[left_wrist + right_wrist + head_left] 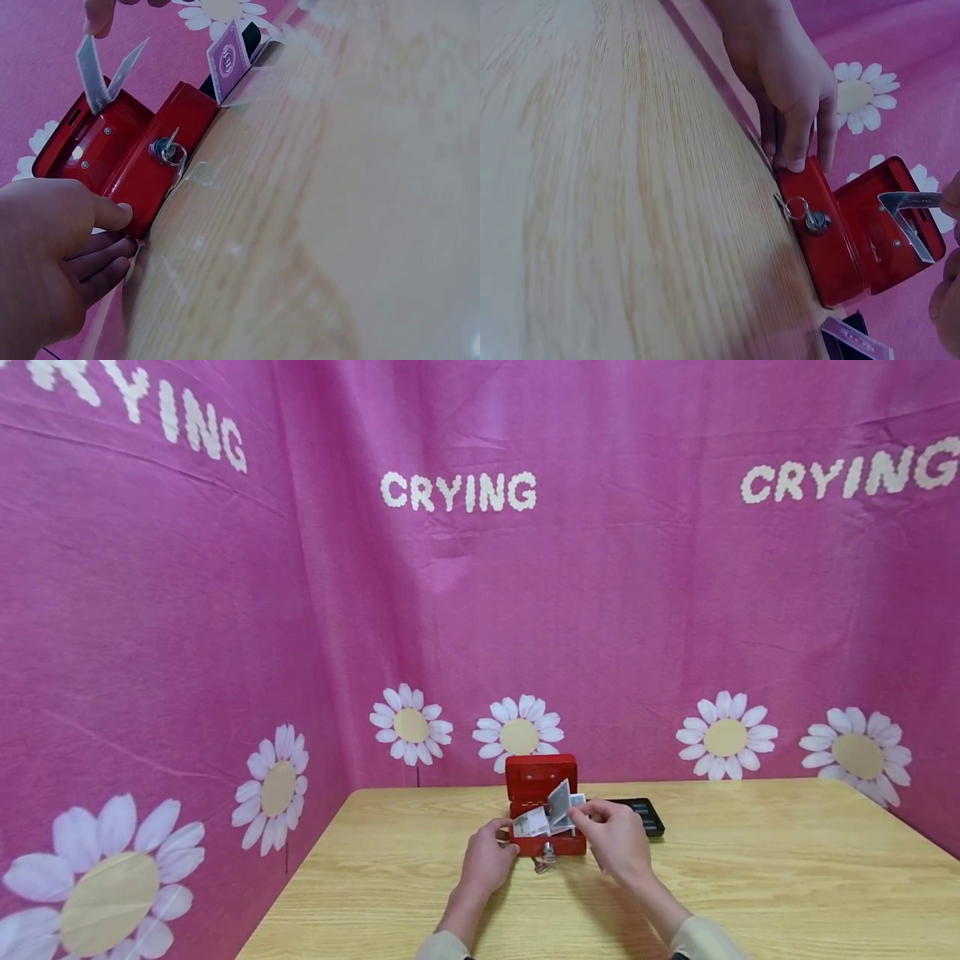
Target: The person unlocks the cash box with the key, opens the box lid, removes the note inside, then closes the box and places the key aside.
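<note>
A small red cash box point(542, 767) stands with its lid raised, and keys point(545, 862) hang from its front lock. My left hand point(487, 860) grips the box's left end, thumb at the front corner. Above the box, my right hand point(617, 839) pinches a folded greyish paper note point(559, 804) between thumb and fingertips. The note spreads into a V in both wrist views. Another pale note point(531, 822) pokes out of the box at its left side. The box's bottom is hidden in every view.
A black compartment tray point(651, 818) lies to the right behind my right hand. Beside the box's right end, a purple card point(227, 61) leans near the tray. The wooden table point(405, 827) meets a pink curtain point(480, 610) at the back and left.
</note>
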A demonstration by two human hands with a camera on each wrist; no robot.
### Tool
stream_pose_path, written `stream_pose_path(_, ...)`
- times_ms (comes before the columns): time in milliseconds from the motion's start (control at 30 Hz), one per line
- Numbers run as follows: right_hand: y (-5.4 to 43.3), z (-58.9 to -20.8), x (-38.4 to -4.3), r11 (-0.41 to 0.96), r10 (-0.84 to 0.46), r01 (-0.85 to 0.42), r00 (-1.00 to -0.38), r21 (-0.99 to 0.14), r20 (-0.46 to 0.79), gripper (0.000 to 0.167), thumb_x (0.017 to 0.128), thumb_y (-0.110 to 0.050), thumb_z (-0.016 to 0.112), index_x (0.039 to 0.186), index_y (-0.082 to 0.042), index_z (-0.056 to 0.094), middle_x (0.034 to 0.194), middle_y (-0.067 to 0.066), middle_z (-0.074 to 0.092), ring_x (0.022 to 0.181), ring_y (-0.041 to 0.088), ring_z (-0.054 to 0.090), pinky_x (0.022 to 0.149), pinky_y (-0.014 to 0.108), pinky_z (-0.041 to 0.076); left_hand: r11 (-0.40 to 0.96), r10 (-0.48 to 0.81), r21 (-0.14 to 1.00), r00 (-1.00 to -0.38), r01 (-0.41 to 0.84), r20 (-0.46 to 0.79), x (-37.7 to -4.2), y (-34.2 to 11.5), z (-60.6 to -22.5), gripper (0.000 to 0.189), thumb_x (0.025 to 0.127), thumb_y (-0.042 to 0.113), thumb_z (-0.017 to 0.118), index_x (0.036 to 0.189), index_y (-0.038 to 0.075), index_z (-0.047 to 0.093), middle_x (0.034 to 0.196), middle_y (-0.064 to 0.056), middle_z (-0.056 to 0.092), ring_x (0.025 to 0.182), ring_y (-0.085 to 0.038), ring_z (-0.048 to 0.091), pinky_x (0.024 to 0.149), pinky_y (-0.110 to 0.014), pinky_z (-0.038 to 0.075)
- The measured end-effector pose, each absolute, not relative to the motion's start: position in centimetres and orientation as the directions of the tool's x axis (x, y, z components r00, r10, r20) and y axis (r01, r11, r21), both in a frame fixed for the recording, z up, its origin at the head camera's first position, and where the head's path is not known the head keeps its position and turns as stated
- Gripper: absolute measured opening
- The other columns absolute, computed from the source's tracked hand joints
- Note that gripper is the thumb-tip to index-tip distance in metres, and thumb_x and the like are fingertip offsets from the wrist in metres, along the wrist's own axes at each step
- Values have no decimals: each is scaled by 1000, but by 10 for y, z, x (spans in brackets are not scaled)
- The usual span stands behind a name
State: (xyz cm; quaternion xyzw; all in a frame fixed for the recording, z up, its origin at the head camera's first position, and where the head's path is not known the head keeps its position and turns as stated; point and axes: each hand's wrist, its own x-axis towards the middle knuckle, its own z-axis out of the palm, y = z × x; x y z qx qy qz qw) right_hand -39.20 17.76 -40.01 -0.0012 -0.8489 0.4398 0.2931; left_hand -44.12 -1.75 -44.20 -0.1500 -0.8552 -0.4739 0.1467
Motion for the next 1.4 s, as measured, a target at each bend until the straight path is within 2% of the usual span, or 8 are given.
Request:
stream_pose_path(233,189,-399,-388,647,266,-238,-820,-724,507,12,85,-27,76,87,-16,79,61,-5,58,55,6,47,51,23,35,512,105,782,-930,354,352,-441,-16,-442,39,86,-3,68,124,-2,63,99,-14,71,87,-19,65,78,-38,56)
stream_pose_path(533,203,-397,-382,626,263,-222,-843,-747,470,21,87,-32,74,92,-12,78,65,-3,61,59,10,49,53,24,37,518,105,782,-933,347,345,-443,-16,-445,39,86,-3,68,125,-2,63,98,-12,70,87,-18,65,78,-37,56)
stream_pose_path(967,221,-400,-376,626,287,-187,-847,-757,447,20,87,-31,74,93,-12,77,69,-1,63,62,12,52,55,24,39,516,108,782,-933,349,344,-445,-16,-446,38,87,-2,68,124,-1,64,98,-12,71,87,-18,65,78,-38,56)
stream_pose_path(1400,234,-402,-374,635,297,-181,-840,-751,454,18,88,-29,73,91,-13,77,69,-1,63,60,9,49,56,23,38,517,104,783,-934,345,343,-442,-17,-443,39,87,-3,68,125,-1,63,100,-13,70,88,-19,65,79,-38,56)
